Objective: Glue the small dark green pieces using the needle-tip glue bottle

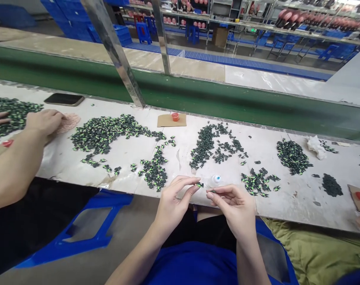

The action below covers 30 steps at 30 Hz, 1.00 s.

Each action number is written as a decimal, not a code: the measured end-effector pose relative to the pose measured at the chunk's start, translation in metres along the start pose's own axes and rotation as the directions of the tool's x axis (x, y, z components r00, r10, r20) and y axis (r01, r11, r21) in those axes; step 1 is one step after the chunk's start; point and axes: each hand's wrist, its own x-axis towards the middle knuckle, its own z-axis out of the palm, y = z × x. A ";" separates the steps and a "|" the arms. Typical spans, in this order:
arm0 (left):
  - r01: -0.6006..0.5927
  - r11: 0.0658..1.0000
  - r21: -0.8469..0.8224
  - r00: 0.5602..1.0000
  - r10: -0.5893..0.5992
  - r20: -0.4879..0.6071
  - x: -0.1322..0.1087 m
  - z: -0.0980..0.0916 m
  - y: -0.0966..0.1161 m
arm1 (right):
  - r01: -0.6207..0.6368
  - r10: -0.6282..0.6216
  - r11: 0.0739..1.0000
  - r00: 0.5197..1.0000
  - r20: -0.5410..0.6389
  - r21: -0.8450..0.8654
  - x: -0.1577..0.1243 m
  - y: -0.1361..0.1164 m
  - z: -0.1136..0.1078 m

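Observation:
My left hand (175,200) pinches a small dark green piece (200,184) between thumb and fingertips, just above the table's near edge. My right hand (233,206) is closed in a pinch beside it, holding another small dark piece (212,191) at its fingertips. A small clear glue bottle with a blue cap (217,179) stands on the table right behind both hands. Piles of small dark green pieces lie on the white table (286,198): one pile (153,168) to the left and one pile (209,144) straight ahead.
A co-worker's arm and hand (43,122) rest on the table at the left, near a pink pad (68,122) and a phone (63,99). An orange cap on cardboard (175,116) sits at the back. More piles (292,156) lie right. A green conveyor (227,103) runs behind.

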 end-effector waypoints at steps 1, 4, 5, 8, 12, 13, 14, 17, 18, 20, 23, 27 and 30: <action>-0.004 1.000 0.002 1.000 0.004 0.003 0.000 -0.001 0.000 | 0.023 -0.023 0.999 1.000 0.007 -0.024 -0.001 0.001 0.001; -0.036 0.999 0.001 0.999 0.036 0.014 -0.001 -0.001 0.000 | 0.188 -0.181 0.971 0.982 0.060 -0.146 -0.001 0.005 0.002; -0.051 0.999 -0.001 0.999 0.051 0.017 -0.001 -0.001 0.000 | 0.241 -0.228 0.951 0.970 0.089 -0.192 -0.001 0.005 0.002; -0.087 0.996 -0.005 0.996 0.087 0.028 -0.001 -0.001 0.000 | 0.328 -0.292 0.901 0.943 0.162 -0.285 -0.002 0.007 0.001; -0.105 0.994 -0.006 0.994 0.105 0.035 -0.001 -0.001 0.000 | 0.307 -0.271 0.895 0.951 0.151 -0.323 -0.004 0.012 0.002; -0.109 0.994 -0.004 0.993 0.109 0.041 -0.001 -0.001 0.001 | 0.291 -0.260 0.900 0.956 0.138 -0.325 -0.004 0.013 0.002; -0.112 0.994 -0.002 0.993 0.112 0.047 -0.001 -0.001 0.000 | 0.280 -0.252 0.904 0.959 0.127 -0.323 -0.004 0.013 0.002; -0.122 0.993 0.006 0.991 0.121 0.060 -0.002 -0.002 0.000 | 0.282 -0.251 0.908 0.958 0.135 -0.310 -0.003 0.013 0.002; -0.124 0.992 0.008 0.990 0.124 0.061 -0.002 -0.003 0.000 | 0.286 -0.254 0.907 0.957 0.142 -0.308 -0.003 0.013 0.002; -0.126 0.992 0.015 0.990 0.125 0.067 -0.001 -0.003 -0.001 | 0.294 -0.259 0.906 0.954 0.153 -0.304 -0.003 0.012 0.002; -0.143 0.989 0.024 0.987 0.140 0.076 -0.001 -0.004 -0.001 | 0.300 -0.260 0.910 0.951 0.168 -0.288 -0.002 0.011 0.002; -0.182 0.983 0.021 0.980 0.180 0.080 0.000 -0.003 -0.002 | 0.289 -0.248 0.918 0.953 0.174 -0.272 -0.002 0.012 0.002; -0.199 0.980 0.023 0.977 0.197 0.077 0.000 -0.002 -0.004 | 0.282 -0.238 0.921 0.953 0.187 -0.267 0.000 0.015 0.002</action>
